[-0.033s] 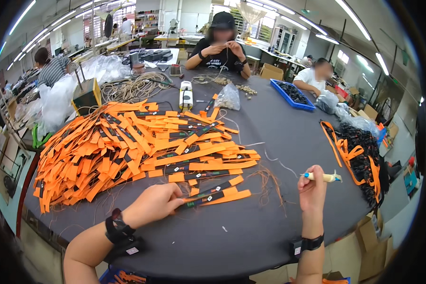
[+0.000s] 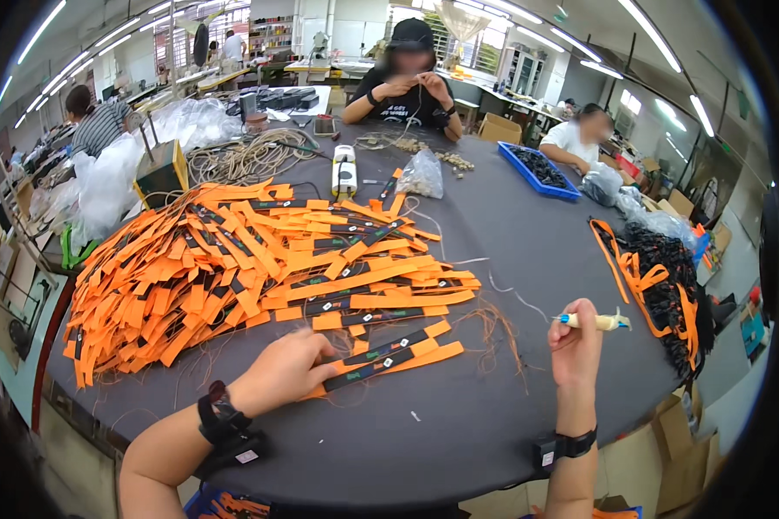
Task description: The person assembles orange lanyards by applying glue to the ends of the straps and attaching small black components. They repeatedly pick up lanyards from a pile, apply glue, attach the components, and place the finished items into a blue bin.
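My left hand (image 2: 292, 370) is closed, its fingertips pinching the left part of an orange and black fabric strip (image 2: 389, 367) lying at the front of a big pile. Orange shows just below those fingers. Higher up at the right, my right hand (image 2: 576, 348) is closed around a slim cream-coloured tool (image 2: 606, 322) with a blue end, held crosswise; its exact kind cannot be made out. Similar strips form the orange pile (image 2: 208, 277), spread from the left to the middle of the dark table (image 2: 459, 432). Loose orange threads (image 2: 504, 333) lie beside it.
Black straps with orange bands (image 2: 662, 285) are heaped at the right edge. Farther off are a blue tray (image 2: 538, 171), a clear bag (image 2: 421, 176), a white power strip (image 2: 344, 173) and coiled cord (image 2: 247, 157). A co-worker (image 2: 407, 91) sits opposite.
The view has shifted slightly. More of the front strip shows by my left fingers, with orange visible beneath them. My right hand keeps the cream tool in nearly the same place.
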A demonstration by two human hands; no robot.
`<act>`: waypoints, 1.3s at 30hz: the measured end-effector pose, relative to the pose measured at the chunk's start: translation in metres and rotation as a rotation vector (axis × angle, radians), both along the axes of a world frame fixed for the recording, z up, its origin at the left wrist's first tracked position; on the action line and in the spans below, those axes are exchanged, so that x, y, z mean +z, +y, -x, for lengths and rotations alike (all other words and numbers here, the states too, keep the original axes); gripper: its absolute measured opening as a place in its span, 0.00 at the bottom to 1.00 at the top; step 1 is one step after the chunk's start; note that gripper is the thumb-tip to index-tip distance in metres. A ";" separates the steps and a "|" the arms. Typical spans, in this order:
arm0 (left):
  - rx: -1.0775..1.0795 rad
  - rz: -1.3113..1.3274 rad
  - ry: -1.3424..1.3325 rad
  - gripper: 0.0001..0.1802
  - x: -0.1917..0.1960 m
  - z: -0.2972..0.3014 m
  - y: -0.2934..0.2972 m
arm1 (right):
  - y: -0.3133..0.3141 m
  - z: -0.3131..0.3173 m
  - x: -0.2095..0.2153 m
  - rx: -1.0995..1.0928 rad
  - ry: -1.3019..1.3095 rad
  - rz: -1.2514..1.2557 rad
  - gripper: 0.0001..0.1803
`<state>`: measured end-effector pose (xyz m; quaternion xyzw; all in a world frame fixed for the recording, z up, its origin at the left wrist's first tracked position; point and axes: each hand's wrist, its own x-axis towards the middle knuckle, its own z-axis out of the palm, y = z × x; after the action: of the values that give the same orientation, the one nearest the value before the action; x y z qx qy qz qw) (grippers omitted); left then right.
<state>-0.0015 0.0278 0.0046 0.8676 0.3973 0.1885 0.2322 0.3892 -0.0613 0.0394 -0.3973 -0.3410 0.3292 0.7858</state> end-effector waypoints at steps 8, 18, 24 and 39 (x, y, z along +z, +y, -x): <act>-0.089 -0.201 0.099 0.15 0.012 -0.002 -0.020 | -0.007 0.084 0.032 0.383 -0.139 0.113 0.11; 0.002 -0.322 -0.070 0.10 -0.013 -0.023 0.014 | 0.013 0.112 0.007 0.532 -0.070 0.204 0.10; 0.031 -0.193 -0.235 0.04 0.032 -0.019 -0.009 | -0.003 0.100 -0.002 0.396 -0.146 0.101 0.07; -0.177 -0.142 -0.149 0.10 -0.006 -0.009 -0.030 | 0.002 0.143 -0.054 0.647 -0.123 0.433 0.08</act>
<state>0.0073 -0.0027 -0.0013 0.8970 0.2865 0.2590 0.2150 0.2465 -0.0597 -0.0150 -0.4448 -0.4176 0.5997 0.5178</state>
